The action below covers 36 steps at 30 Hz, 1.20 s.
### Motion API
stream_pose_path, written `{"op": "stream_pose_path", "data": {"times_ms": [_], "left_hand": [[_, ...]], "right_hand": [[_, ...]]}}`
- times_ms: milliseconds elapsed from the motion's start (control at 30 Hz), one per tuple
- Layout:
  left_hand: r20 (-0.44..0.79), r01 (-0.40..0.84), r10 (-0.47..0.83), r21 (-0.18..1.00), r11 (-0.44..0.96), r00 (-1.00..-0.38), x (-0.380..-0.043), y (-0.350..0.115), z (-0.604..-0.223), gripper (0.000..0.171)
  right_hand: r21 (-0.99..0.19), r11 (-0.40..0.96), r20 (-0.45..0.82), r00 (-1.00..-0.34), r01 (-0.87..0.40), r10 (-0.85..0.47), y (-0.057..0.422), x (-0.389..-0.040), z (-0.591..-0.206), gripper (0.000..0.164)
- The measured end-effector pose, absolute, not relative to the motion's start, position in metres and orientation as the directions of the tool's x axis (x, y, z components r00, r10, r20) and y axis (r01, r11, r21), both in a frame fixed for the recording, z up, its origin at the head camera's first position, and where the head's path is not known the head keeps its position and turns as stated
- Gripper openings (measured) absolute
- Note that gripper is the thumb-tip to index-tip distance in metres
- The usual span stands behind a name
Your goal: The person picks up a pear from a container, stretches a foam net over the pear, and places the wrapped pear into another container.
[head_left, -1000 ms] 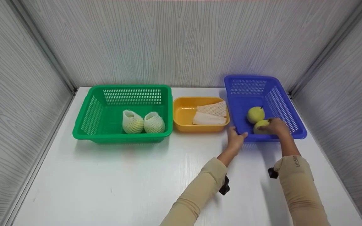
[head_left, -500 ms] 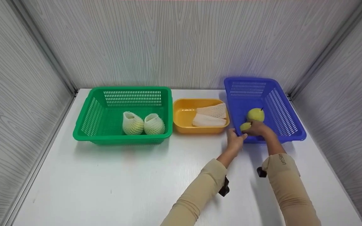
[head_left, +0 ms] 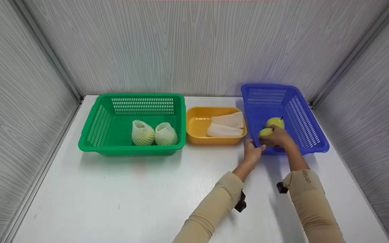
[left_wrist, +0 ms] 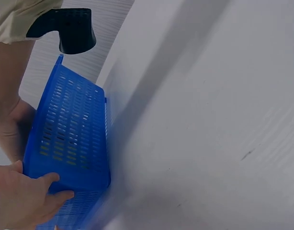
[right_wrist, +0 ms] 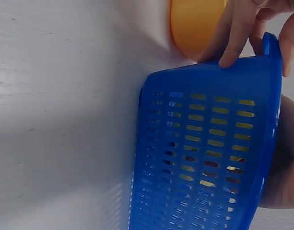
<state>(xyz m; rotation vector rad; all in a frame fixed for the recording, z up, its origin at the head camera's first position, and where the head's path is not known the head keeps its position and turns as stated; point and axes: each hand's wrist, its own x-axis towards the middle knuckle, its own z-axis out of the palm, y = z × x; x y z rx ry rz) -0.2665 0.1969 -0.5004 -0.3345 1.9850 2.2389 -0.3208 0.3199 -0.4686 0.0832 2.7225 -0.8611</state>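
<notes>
In the head view, my left hand (head_left: 252, 152) grips the front left corner of a blue basket (head_left: 323, 145), thumb over the rim and fingers against the outer wall. Inside that corner my right hand (head_left: 278, 136) holds a yellow-green pear (head_left: 265, 132), its fingers partly covering the fruit. A second pear (head_left: 276, 122), stem up, lies just behind. From the left wrist view, the left hand (left_wrist: 29, 196) shows at the basket's corner. Through the slots of the basket wall (right_wrist: 209, 76) in the right wrist view, bits of yellow fruit appear; the right hand's fingers are mostly hidden behind it.
Left of the blue basket stands an orange tub (head_left: 198, 124) with white foam net sleeves (head_left: 226, 129) lying flat in it. Further left, a green basket (head_left: 132, 147) holds two net-wrapped pears (head_left: 144, 136). Panels enclose the white table (head_left: 130, 195) at back and sides.
My right hand has shifted left inside the blue basket, bringing the front pear to the corner by my left hand. The left hand keeps its place at the rim.
</notes>
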Motion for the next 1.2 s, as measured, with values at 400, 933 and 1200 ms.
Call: {"op": "stream_pose_path", "data": {"times_ms": [400, 933, 1200], "left_hand": [[-0.083, -0.091, -0.071, 0.989, 0.113, -0.994, -0.257, 0.178, -0.503, 0.042], [0.296, 0.338, 0.238, 0.927, 0.161, -0.925, -0.23, 0.089, -0.506, 0.081], [0.216, 0.266, 0.316, 0.956, 0.126, -0.924, -0.216, 0.05, -0.511, 0.075]], "right_hand": [[-0.528, 0.835, -0.239, -0.971, 0.153, 0.027, 0.31, -0.297, -0.426, 0.088], [-0.645, 0.761, -0.095, -0.98, -0.074, -0.176, 0.247, -0.25, -0.418, 0.073], [-0.683, 0.715, -0.065, -0.962, -0.151, -0.265, 0.209, -0.227, -0.44, 0.065]]}}
